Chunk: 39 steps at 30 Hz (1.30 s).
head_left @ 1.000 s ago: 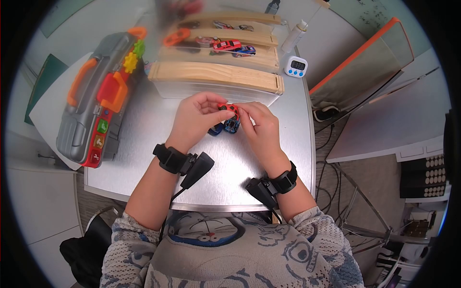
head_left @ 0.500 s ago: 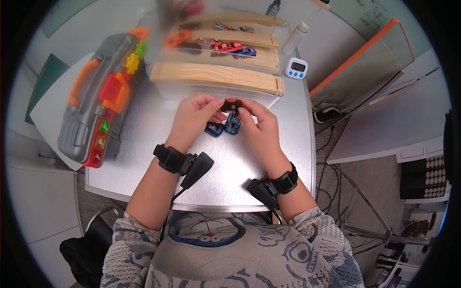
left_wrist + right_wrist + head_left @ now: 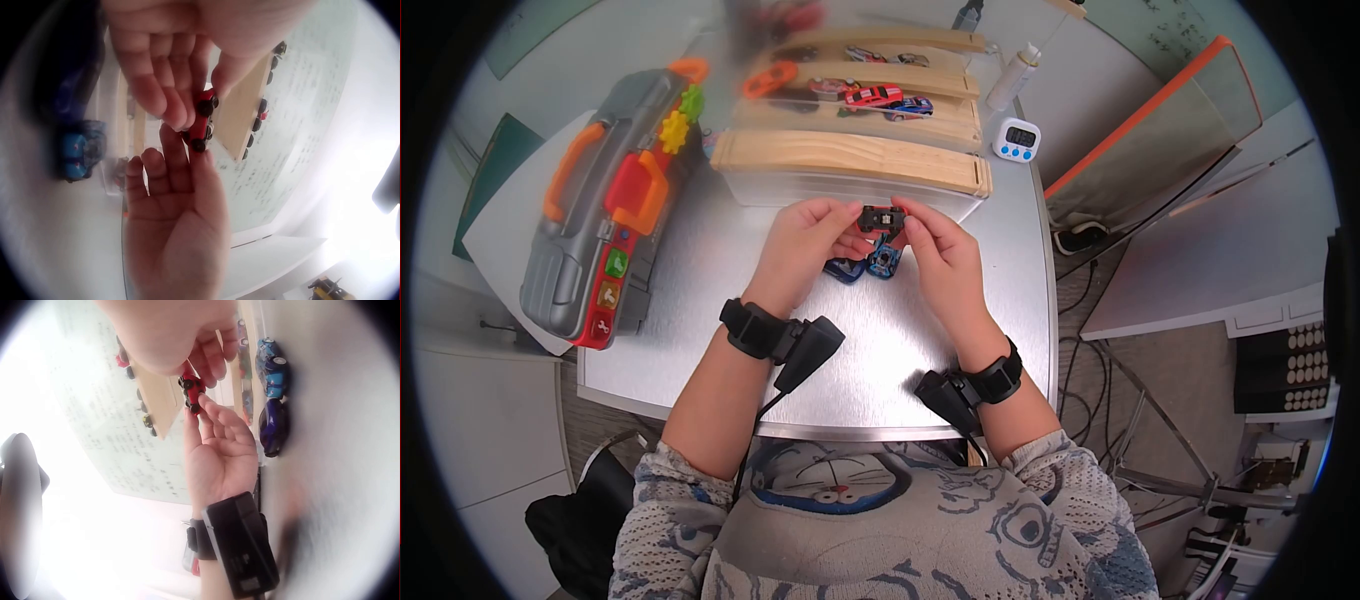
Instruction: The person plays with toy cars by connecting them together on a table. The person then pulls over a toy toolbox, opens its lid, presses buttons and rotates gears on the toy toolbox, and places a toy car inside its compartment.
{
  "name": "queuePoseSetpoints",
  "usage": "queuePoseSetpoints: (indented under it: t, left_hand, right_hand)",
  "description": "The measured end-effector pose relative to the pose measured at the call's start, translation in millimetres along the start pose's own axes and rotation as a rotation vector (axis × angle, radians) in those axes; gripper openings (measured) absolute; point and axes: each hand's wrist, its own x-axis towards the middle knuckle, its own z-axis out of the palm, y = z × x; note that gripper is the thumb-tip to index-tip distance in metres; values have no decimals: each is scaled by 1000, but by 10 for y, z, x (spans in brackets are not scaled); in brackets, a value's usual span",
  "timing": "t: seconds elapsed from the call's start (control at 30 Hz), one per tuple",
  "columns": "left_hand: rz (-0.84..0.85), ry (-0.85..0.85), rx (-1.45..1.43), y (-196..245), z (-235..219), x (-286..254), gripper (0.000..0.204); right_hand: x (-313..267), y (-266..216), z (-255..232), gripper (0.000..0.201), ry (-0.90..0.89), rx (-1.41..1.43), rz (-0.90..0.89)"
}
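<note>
I see the left hand (image 3: 792, 255) and right hand (image 3: 950, 270) pinching the small red car (image 3: 883, 221) by its ends, upper middle of frame; if fingertips slip, it could drop onto the light-blue car (image 3: 885, 261) beneath.

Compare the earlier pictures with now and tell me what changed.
The small red toy car has been turned: its red top showed at first, and now its black underside faces the head camera. It has also shifted slightly away from the body. Nothing was let go: the left hand and right hand still pinch it. The light-blue patterned toy car stayed on the metallic table.
</note>
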Motion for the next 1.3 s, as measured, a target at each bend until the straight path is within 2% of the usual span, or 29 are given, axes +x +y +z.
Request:
queuePoseSetpoints:
  t: [0.47, 1.07, 1.3]
  left_hand:
    - [26, 4, -29, 5, -10, -4, 21]
    - [15, -30, -47, -6, -24, 10, 22]
    - [28, -20, -61, 1, -7, -5, 22]
  right_hand:
    - [3, -28, -10, 26, -46, 144, 98]
    - [18, -51, -27, 26, -49, 116, 160]
    - [16, -43, -10, 26, -14, 194, 130]
